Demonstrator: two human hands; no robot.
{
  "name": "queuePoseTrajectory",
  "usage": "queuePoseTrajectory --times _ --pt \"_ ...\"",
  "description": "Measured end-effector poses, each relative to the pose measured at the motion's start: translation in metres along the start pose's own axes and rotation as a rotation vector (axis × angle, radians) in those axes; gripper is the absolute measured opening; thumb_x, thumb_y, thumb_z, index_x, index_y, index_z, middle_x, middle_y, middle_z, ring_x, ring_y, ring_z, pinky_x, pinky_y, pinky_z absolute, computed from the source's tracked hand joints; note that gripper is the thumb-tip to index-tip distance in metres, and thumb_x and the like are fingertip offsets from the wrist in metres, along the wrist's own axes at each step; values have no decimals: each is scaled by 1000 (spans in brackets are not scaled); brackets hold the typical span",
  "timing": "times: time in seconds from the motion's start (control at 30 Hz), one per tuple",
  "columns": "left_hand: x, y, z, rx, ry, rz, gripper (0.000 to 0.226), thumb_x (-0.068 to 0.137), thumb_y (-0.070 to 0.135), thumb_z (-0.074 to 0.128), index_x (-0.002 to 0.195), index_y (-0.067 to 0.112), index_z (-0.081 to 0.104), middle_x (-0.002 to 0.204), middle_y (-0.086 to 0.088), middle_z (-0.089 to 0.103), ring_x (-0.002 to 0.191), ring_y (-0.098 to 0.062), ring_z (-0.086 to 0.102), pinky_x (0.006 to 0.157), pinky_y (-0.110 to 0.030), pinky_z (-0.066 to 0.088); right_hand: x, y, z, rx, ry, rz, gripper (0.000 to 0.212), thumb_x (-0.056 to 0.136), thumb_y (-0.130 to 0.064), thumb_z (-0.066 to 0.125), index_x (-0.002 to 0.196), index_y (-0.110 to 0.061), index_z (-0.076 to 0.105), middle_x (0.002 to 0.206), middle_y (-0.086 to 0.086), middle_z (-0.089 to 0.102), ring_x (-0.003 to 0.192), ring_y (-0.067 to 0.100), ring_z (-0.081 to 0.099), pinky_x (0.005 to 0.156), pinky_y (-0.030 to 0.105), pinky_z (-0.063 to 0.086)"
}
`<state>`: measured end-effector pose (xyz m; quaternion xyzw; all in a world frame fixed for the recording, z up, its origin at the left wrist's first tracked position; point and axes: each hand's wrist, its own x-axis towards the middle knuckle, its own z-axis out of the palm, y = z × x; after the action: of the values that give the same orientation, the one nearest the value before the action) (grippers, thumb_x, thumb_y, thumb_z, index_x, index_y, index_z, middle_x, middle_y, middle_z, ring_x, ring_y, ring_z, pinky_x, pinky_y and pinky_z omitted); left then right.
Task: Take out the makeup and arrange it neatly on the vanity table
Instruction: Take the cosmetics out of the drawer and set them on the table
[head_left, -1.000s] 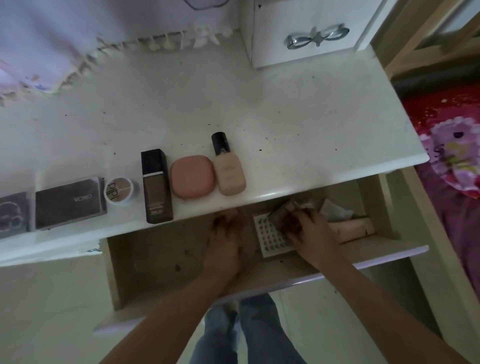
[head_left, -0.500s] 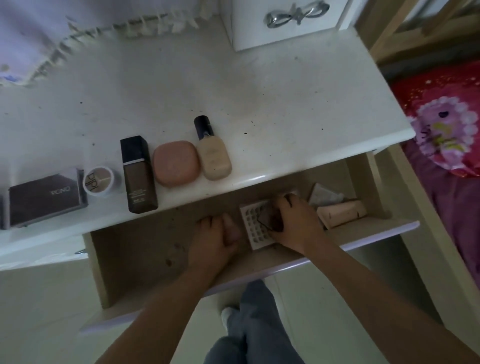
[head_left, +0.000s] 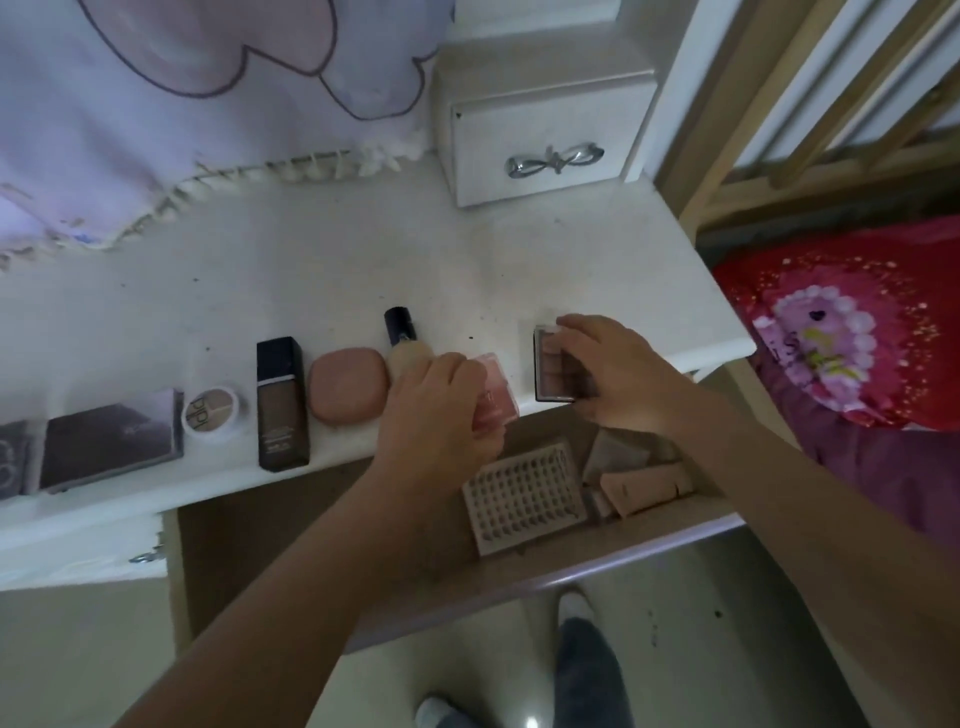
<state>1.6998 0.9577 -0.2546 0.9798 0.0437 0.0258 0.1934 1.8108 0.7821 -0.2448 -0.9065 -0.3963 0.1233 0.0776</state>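
My left hand (head_left: 441, 410) holds a small pink compact (head_left: 496, 392) at the front edge of the white vanity table (head_left: 322, 270). My right hand (head_left: 618, 374) grips a slim brown eyeshadow palette (head_left: 551, 366) lying on the tabletop just right of it. Along the front edge runs a row: a dark palette (head_left: 111, 439), a round white pot (head_left: 210, 413), a tall dark foundation bottle (head_left: 283, 402), a pink rounded compact (head_left: 348, 384) and a beige bottle with a dark cap (head_left: 401, 332), partly hidden by my left hand.
The open drawer (head_left: 545, 566) below holds a white perforated tray (head_left: 524, 499), a beige tube (head_left: 649, 486) and a sachet (head_left: 615, 457). A small white drawer box with a bow handle (head_left: 550, 156) stands at the back. Lilac cloth (head_left: 182, 104) hangs at back left; a bed (head_left: 857, 332) lies right.
Both hands came up out of the drawer to the tabletop's front edge. The left now holds a pink compact; the right brought the brown palette up beside the row.
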Motion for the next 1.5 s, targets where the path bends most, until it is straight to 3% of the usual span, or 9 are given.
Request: queuePoseTrajectory --times 0.23,0.47,0.57,0.63,0.77,0.87,1.23,1.4,1.5 --pt "61 -2 15 259 -236 -72 42 82 36 57 119 19 45 128 0 49 119 -21 41 98 -34 31 45 37 4 124 -94 -57 63 71 -1 67 131 -5 45 140 17 37 131 31 31 107 34 29" --pt "57 3 19 301 -188 -154 52 81 32 64 127 13 47 143 -12 38 135 -30 30 107 -44 25 47 53 9 152 -142 -156 68 79 -18 68 139 -12 37 153 13 19 142 28 14 114 31 14" --pt "26 21 33 209 68 50 39 64 16 78 97 3 62 99 -18 65 88 -35 62 71 -40 51 9 57 19 239 200 -228 42 72 -14 70 111 0 62 118 23 59 112 37 54 98 33 40" --pt "1 33 54 242 -93 206 40 57 22 79 91 9 64 85 -9 65 73 -24 61 58 -28 50 -23 63 36 242 252 -289 26 68 -12 67 92 -1 68 91 17 68 83 30 65 78 29 51" --pt "-17 24 115 170 -469 -298 58 87 28 53 137 14 28 137 -8 37 125 -24 35 100 -35 37 -59 87 87 49 -413 -47 42 88 -25 51 129 -20 46 126 7 53 111 26 51 89 30 43" --pt "-14 13 139 236 -481 -366 59 91 28 47 142 13 22 143 -11 32 132 -27 30 108 -38 27 -67 94 115 -56 -548 120 49 91 -29 44 138 -23 30 137 7 42 121 27 43 99 37 38" --pt "-13 18 105 229 -452 -214 28 90 25 47 117 18 55 112 -7 61 103 -26 54 82 -33 47 -64 106 124 -49 -488 51 33 94 -41 39 119 -26 52 127 5 53 113 25 49 96 37 35" --pt "-34 52 68 -36 -264 -184 30 79 27 56 96 4 67 83 -14 69 77 -33 64 65 -35 49 -75 115 86 291 -333 68 27 91 -27 52 110 -8 55 105 8 58 93 21 53 74 22 38" --pt "-23 76 40 -278 -123 -362 33 79 30 52 99 8 65 84 1 66 76 -18 61 64 -24 44 -82 122 43 530 -122 118 3 88 -15 58 86 -17 57 74 -7 47 64 8 44 56 6 34"
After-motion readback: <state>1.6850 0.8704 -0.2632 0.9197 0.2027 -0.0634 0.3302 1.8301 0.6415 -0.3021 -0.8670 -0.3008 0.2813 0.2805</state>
